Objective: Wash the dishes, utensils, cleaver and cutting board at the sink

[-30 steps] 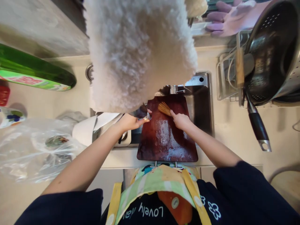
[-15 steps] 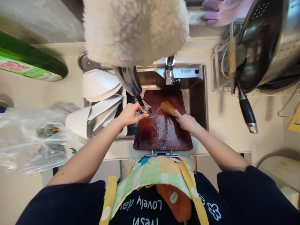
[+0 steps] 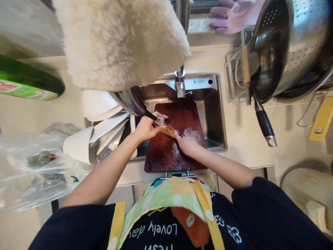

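A wet, dark red-brown cutting board lies over the steel sink, its near end reaching the counter edge. My left hand has its fingers closed round the tip of a faucet nozzle, above the board's left part. In my right hand is a brush with straw-coloured bristles. Those bristles are at the board's surface, just below the nozzle and close to my left fingertips. My right fingers hide most of the brush's handle. Water glistens on the board to the right of the brush.
White bowls and plates stand in a rack left of the sink. A fluffy cream-coloured thing hangs in front of the view. Pans and a colander are at right, a clear plastic bag and a green bottle at left.
My right hand has moved left with the brush, from the board's right side to beneath the nozzle. My left hand keeps its grip on the nozzle. The view has shifted slightly.
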Demonstrator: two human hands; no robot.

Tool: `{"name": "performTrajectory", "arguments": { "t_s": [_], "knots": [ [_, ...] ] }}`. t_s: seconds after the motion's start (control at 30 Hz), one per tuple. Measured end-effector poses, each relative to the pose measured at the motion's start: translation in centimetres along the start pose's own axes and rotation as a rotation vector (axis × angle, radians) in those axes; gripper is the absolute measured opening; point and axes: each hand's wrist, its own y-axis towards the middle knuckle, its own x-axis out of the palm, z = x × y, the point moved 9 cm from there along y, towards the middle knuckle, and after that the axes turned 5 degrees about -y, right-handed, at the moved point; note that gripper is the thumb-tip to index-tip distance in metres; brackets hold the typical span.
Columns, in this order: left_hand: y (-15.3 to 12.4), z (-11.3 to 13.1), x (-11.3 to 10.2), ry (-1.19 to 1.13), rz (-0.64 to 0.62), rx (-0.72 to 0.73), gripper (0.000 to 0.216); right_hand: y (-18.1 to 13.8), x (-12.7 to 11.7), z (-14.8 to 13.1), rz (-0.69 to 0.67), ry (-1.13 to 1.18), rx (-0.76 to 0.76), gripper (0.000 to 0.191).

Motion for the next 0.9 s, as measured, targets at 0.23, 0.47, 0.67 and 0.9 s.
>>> {"name": "performTrajectory", "arguments": {
  "t_s": [0.23,0.47,0.67,0.9],
  "knots": [
    [1.3,-1.3,-3.0,0.144,0.131,-0.026,0.041,4.9,-1.9,-0.3,0.062,0.162,0.152,0.065],
    [2.2,-1.3,-4.5,0.168,0.123,0.026,0.035,11.3,-3.5,-0.6,-0.024,0.268,0.288,0.069],
    [3.0,-1.5,-4.0,0.141,0.114,0.009,0.034,14.0,-4.5,-2.3,-0.027,0.291,0.169,0.072],
    [4.7,-1.6,-1.4,0.044,0.139,0.017,0.035,9.0,-1.6,0.0,0.043,0.180,0.079,0.067]
  ]
}}
